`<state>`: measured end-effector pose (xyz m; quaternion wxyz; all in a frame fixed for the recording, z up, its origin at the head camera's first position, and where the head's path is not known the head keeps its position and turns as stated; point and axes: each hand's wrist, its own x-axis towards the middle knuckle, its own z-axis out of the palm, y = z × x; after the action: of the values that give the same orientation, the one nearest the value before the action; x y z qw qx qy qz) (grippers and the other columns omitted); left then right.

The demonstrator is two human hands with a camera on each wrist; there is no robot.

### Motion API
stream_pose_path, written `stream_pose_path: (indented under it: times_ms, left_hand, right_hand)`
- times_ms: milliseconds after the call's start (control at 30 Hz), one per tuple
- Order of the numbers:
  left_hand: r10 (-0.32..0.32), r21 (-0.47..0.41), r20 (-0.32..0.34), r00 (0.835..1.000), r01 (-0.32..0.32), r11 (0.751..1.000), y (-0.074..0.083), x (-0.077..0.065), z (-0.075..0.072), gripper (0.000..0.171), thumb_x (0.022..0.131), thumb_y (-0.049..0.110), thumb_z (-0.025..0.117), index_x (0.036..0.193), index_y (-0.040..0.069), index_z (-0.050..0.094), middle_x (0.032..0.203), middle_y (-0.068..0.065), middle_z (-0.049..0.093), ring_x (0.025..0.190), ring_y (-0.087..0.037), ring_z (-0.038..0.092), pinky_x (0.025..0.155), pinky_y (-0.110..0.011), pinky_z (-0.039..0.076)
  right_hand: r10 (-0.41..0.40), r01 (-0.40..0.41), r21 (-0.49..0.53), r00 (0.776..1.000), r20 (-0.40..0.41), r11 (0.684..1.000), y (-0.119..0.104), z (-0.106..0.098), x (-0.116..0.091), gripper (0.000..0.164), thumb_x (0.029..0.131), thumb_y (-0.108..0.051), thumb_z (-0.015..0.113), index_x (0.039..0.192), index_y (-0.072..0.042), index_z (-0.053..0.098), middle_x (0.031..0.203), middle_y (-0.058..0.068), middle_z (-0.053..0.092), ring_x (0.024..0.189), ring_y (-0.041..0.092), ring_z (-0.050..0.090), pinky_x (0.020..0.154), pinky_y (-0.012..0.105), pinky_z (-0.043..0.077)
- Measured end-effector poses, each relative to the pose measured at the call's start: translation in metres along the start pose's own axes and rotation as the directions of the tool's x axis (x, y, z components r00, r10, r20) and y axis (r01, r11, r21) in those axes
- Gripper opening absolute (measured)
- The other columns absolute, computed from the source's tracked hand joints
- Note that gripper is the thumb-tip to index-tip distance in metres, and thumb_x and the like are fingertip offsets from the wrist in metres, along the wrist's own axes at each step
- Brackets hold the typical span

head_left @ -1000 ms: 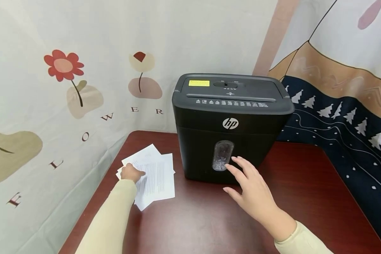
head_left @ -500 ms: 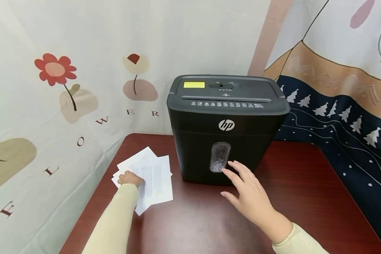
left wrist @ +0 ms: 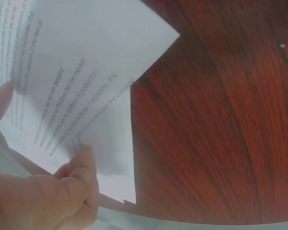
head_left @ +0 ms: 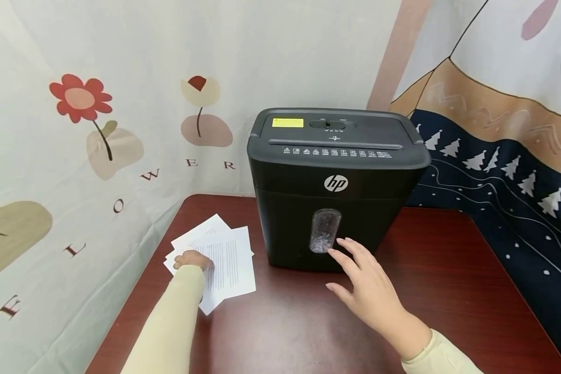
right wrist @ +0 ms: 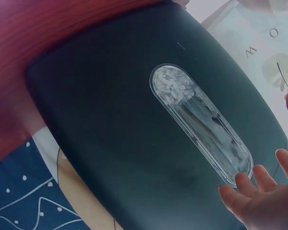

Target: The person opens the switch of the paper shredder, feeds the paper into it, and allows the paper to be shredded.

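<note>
My left hand point(head_left: 192, 258) is on a small pile of printed paper sheets point(head_left: 231, 265) lying fanned out at the table's left. Close up in the left wrist view, thumb and loosely bent fingers point(left wrist: 88, 165) stand apart over the printed sheets point(left wrist: 120, 38); no sheet is plainly pinched. Before the lower front of a black HP paper shredder point(head_left: 290, 223) I hold my right hand point(head_left: 371, 291), fingers spread and slightly bent. The fingertips are close to its clear window point(head_left: 324, 231), behind which white shreds show. Whether they touch it I cannot tell.
The sheets and shredder stand on a dark red wooden table point(head_left: 280, 332). Behind is a pale cloth point(head_left: 168, 52) with printed flowers and letters; a navy cloth point(head_left: 505, 208) with trees hangs at the right. The shredder's top has a long feed slot point(head_left: 334, 144).
My left hand has shifted slightly on the sheets, its fingers drawn in more. The right hand keeps its place before the shredder. The head view has shifted a little.
</note>
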<state>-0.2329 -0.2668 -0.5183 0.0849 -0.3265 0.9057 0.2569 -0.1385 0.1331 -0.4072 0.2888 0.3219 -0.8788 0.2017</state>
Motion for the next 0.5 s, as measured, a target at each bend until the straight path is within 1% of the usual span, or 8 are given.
stream_pose_path:
  times_ms: [167,300,500]
  left_hand:
    - [-0.053,-0.004,0.013,0.999,0.053,0.999,0.0014,0.0056,0.0009,0.067,0.07,0.019,0.075,0.114,-0.023,0.047,0.11,-0.04,0.042,0.109,-0.05,0.043,0.09,-0.057,0.042]
    - [-0.081,-0.017,0.012,0.997,0.082,0.997,0.0066,0.005,0.0016,0.061,0.072,0.016,0.072,0.114,-0.022,0.049,0.11,-0.038,0.043,0.11,-0.048,0.044,0.091,-0.057,0.042]
    - [-0.068,-0.016,0.0,0.998,0.068,0.998,0.0077,0.0015,0.0022,0.057,0.075,0.015,0.069,0.114,-0.022,0.05,0.107,-0.037,0.044,0.108,-0.047,0.045,0.089,-0.054,0.043]
  right_hand:
    - [-0.003,0.003,0.008,1.0,-0.006,1.0,-0.0005,0.002,-0.0008,0.071,0.06,-0.016,0.092,0.123,-0.008,0.061,0.133,0.014,0.053,0.124,0.034,0.048,0.098,0.047,0.042]
    - [-0.008,0.008,0.014,1.0,-0.013,1.0,0.0002,0.0023,-0.0012,0.071,0.06,-0.016,0.092,0.123,-0.008,0.061,0.133,0.014,0.053,0.124,0.034,0.048,0.099,0.047,0.041]
    - [-0.016,0.016,0.02,1.0,-0.012,1.0,0.0008,0.0032,-0.0013,0.072,0.059,-0.016,0.092,0.123,-0.008,0.061,0.133,0.014,0.053,0.124,0.035,0.048,0.1,0.045,0.039]
